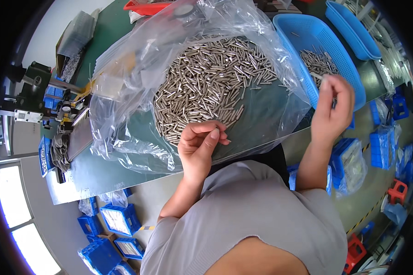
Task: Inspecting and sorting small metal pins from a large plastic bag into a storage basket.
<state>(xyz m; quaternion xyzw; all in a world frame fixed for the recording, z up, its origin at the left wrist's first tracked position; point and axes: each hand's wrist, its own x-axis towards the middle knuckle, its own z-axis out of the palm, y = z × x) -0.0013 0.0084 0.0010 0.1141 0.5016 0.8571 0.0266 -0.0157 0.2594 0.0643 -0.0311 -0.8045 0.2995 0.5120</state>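
A large heap of short silver metal pins (pixel 202 87) lies on a clear plastic bag (pixel 280 110) spread over the green table. At the heap's near edge is my left hand (pixel 198 149), its fingers curled and the thumb pressed to the index finger. Whatever it may hold is hidden. My right hand (pixel 336 107) is over the near end of a blue perforated basket (pixel 287 25), thumb and fingers drawn together. Anything between those fingertips is too small to make out. Inside the basket lies a smaller pile of the same pins (pixel 317 60).
A second blue basket (pixel 353 30) stands at the far right, and a red tray (pixel 147 7) at the back. On the left are a black metal fixture (pixel 34 87) and a box of clear plastic pieces (pixel 78 34). Blue crates (pixel 119 220) stand on the floor.
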